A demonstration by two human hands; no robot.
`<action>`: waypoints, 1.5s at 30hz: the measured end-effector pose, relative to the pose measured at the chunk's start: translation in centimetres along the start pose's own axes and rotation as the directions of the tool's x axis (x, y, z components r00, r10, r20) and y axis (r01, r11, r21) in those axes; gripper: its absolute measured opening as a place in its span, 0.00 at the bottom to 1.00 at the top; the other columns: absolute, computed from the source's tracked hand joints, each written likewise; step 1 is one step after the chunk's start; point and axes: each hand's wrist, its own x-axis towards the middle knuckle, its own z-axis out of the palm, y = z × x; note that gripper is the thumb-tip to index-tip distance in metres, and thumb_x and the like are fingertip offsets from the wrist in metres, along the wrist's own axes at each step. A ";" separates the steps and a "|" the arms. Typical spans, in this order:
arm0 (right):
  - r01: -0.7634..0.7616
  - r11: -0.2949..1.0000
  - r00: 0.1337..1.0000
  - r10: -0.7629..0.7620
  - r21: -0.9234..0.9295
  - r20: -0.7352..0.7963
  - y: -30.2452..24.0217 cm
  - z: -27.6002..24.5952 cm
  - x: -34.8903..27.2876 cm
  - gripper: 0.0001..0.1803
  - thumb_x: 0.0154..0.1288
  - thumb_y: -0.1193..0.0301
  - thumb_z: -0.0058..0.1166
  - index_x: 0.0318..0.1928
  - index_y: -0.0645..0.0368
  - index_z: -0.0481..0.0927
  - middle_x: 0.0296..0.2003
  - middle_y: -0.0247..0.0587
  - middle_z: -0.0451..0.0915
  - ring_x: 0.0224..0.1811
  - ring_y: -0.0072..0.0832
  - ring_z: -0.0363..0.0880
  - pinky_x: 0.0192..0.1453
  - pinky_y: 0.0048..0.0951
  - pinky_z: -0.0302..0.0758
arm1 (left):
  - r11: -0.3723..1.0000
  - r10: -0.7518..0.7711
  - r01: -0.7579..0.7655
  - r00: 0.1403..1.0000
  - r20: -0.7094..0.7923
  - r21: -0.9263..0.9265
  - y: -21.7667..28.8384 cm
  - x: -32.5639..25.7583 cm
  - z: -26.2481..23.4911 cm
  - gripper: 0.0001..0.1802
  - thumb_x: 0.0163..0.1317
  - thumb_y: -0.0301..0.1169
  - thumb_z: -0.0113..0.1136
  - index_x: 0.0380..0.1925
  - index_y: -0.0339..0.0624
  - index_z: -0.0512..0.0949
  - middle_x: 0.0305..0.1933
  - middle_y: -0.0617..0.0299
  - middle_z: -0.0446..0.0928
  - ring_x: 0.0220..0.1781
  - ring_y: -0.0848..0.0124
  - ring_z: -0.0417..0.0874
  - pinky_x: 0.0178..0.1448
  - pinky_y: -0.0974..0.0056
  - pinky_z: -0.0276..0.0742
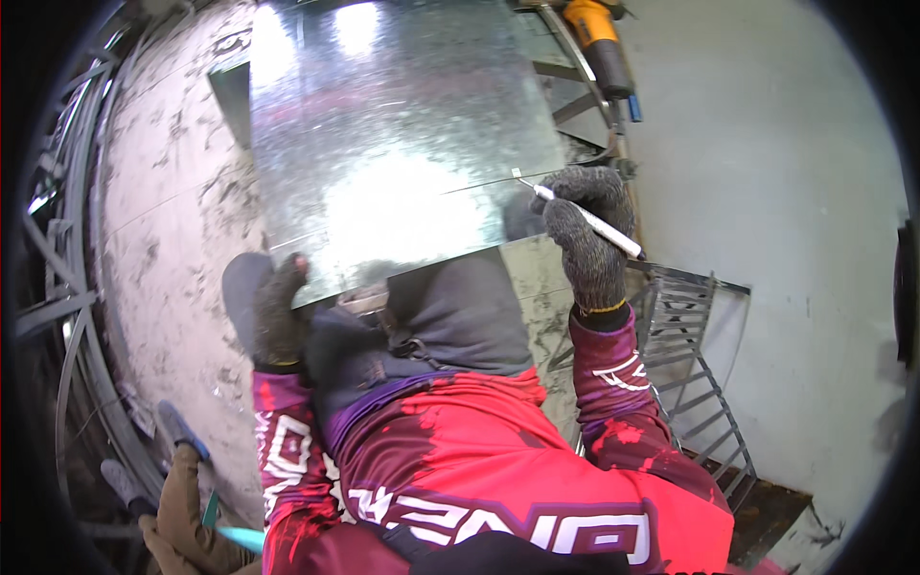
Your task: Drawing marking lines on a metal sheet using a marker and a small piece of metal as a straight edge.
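A shiny, bare metal sheet (402,125) lies in front of me, its near edge over my lap. My right hand (589,230), in a dark grey knit glove, pinches a white pen-shaped marker (604,227). The marker's thin tip points left onto the sheet near its right edge, beside a small pale spot. A fine dark line runs leftward across the sheet from about there. My left hand (280,311), also gloved, is closed at the sheet's near left corner, thumb against the edge; its other fingers are mostly hidden.
An orange and black power tool (596,43) lies beyond the sheet's right side. A grey slatted metal frame (695,335) stands at my right near a pale wall (776,153). Metal bars (72,259) line the left. Another person's legs (182,494) show at lower left.
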 end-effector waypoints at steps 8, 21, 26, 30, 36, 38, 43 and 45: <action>-0.171 0.966 0.971 0.199 -0.193 0.136 1.4 -1.7 2.5 0.14 0.57 0.72 0.68 0.40 0.61 0.77 0.27 0.35 0.79 0.31 0.19 0.79 0.32 0.24 0.76 | 0.713 0.325 -0.285 0.944 0.059 0.640 -2.7 2.0 -6.1 0.17 0.65 0.23 0.60 0.54 0.38 0.78 0.50 0.51 0.82 0.55 0.60 0.82 0.54 0.61 0.79; -0.197 0.980 0.959 0.187 0.028 0.213 2.9 -2.0 1.6 0.07 0.58 0.77 0.64 0.35 0.66 0.81 0.25 0.41 0.83 0.23 0.25 0.83 0.22 0.24 0.77 | 0.615 0.359 -0.320 0.927 0.106 0.721 4.1 4.4 -5.2 0.19 0.77 0.37 0.45 0.52 0.33 0.77 0.47 0.54 0.80 0.49 0.65 0.80 0.55 0.61 0.76; -0.182 0.977 0.956 0.203 -0.114 0.211 2.8 -2.2 1.3 0.06 0.60 0.77 0.64 0.35 0.66 0.80 0.27 0.41 0.83 0.23 0.23 0.81 0.22 0.24 0.77 | 0.363 0.473 -0.321 0.872 0.124 0.875 2.8 5.3 -4.4 0.16 0.74 0.33 0.51 0.52 0.34 0.79 0.51 0.50 0.81 0.53 0.61 0.81 0.57 0.59 0.76; -0.232 0.972 0.960 0.235 -0.037 0.155 3.5 -1.5 0.6 0.05 0.61 0.79 0.63 0.35 0.66 0.80 0.26 0.40 0.83 0.22 0.21 0.81 0.22 0.22 0.75 | 0.634 0.396 -0.281 0.918 0.010 0.721 3.0 4.8 -4.8 0.17 0.73 0.34 0.53 0.54 0.35 0.79 0.53 0.52 0.80 0.54 0.62 0.81 0.58 0.60 0.76; -0.181 0.972 0.946 0.214 -0.150 0.242 2.8 -1.7 1.1 0.04 0.62 0.80 0.62 0.34 0.66 0.79 0.24 0.40 0.81 0.23 0.23 0.81 0.21 0.23 0.76 | 0.726 0.377 -0.206 0.917 -0.130 0.656 3.6 4.2 -2.9 0.20 0.73 0.39 0.54 0.53 0.34 0.80 0.50 0.58 0.81 0.51 0.72 0.79 0.59 0.64 0.75; -0.108 0.977 0.954 0.153 -0.182 0.258 3.0 -1.6 1.4 0.04 0.62 0.80 0.62 0.33 0.66 0.79 0.24 0.40 0.81 0.23 0.23 0.81 0.21 0.24 0.76 | 0.757 0.369 -0.186 0.913 -0.175 0.627 3.5 4.0 -2.4 0.21 0.73 0.40 0.54 0.53 0.34 0.80 0.48 0.60 0.82 0.50 0.75 0.79 0.59 0.65 0.75; -0.138 0.985 0.966 0.157 -0.105 0.206 3.3 -1.2 1.1 0.04 0.61 0.80 0.62 0.33 0.66 0.78 0.24 0.40 0.80 0.22 0.23 0.82 0.21 0.24 0.76 | 0.588 0.505 -0.288 0.861 -0.065 0.755 2.3 4.9 -5.6 0.21 0.73 0.41 0.54 0.53 0.34 0.80 0.48 0.60 0.82 0.50 0.75 0.79 0.58 0.65 0.74; -0.092 0.985 0.968 0.123 -0.143 0.221 3.2 -1.3 1.2 0.04 0.61 0.80 0.62 0.33 0.66 0.78 0.24 0.41 0.81 0.22 0.23 0.82 0.21 0.24 0.76 | 0.456 0.579 -0.369 0.814 0.045 0.810 1.8 5.4 -6.3 0.21 0.73 0.41 0.54 0.53 0.35 0.80 0.48 0.60 0.82 0.49 0.75 0.79 0.58 0.65 0.74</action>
